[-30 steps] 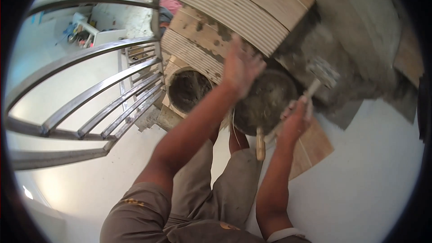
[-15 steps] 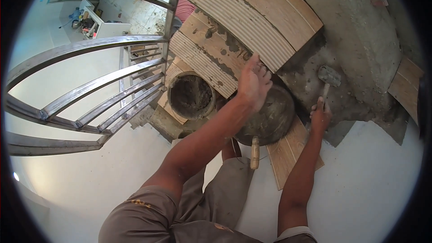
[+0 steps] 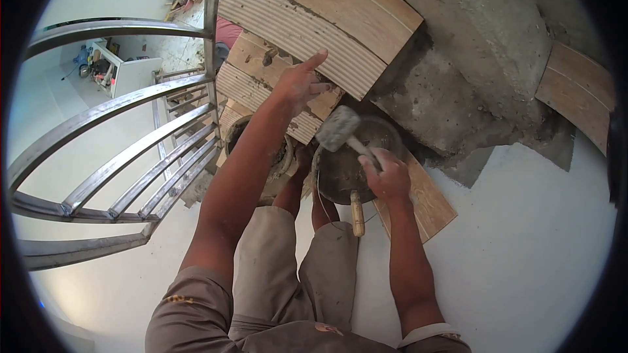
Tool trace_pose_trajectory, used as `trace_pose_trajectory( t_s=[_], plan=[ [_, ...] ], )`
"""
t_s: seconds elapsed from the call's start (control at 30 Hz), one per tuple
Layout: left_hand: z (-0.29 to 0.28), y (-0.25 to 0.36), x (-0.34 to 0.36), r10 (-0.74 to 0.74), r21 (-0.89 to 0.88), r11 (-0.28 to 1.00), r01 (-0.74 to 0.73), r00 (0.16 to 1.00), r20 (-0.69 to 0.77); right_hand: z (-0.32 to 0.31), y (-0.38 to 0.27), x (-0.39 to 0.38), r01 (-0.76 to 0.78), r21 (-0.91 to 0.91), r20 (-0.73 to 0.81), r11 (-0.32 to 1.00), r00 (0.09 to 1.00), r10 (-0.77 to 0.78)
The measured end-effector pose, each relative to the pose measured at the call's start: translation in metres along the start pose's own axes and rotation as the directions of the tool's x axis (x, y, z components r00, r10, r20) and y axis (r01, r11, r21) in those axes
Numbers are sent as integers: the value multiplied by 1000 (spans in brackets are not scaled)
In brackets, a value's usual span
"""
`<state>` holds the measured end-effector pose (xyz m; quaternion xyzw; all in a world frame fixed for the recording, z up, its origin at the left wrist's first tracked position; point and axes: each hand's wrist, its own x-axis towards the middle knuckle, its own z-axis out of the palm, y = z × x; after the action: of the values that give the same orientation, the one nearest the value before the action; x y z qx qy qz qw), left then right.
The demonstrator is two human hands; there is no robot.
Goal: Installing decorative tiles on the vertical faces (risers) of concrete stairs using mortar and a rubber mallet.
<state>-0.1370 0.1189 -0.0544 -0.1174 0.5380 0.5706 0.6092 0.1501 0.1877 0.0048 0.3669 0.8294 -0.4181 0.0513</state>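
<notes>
My right hand (image 3: 390,176) is closed round the handle of a mallet (image 3: 338,128), whose grey, mortar-smeared head is over the rim of a dark round pan (image 3: 376,134). Fingers spread and holding nothing, my left hand (image 3: 303,85) is over the ribbed front strip of a wood-look stair tile (image 3: 307,33). A lower step (image 3: 252,59) beneath it has wet mortar blobs on its tile. From the pan a wooden handle (image 3: 357,214) sticks out toward me; the tool it belongs to is mostly hidden. My left forearm partly covers a mortar bucket (image 3: 288,157).
A curved metal railing (image 3: 118,100) runs along the left. Bare rough concrete (image 3: 432,91) lies right of the tiled steps, with another wood-look tile (image 3: 575,88) at the far right. A loose plank-shaped tile (image 3: 428,206) lies under the pan. Clutter stands on a white cabinet (image 3: 134,68) at upper left.
My right hand has brought the mallet leftward from the bare concrete to over the pan. My left hand has moved left and up, its fingers now more spread. The whole view has shifted.
</notes>
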Motion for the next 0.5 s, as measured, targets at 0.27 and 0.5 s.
trace_pose_trajectory(
  t_s=[0.27,0.5],
  plan=[
    [-7,-6,20,92,40,995,-88,989,-117,0,-9,57,-21,-274,245,961,965,91],
    [3,7,7,46,25,999,-42,983,-177,-1,-19,57,-14,-273,266,962,960,89]
  ],
)
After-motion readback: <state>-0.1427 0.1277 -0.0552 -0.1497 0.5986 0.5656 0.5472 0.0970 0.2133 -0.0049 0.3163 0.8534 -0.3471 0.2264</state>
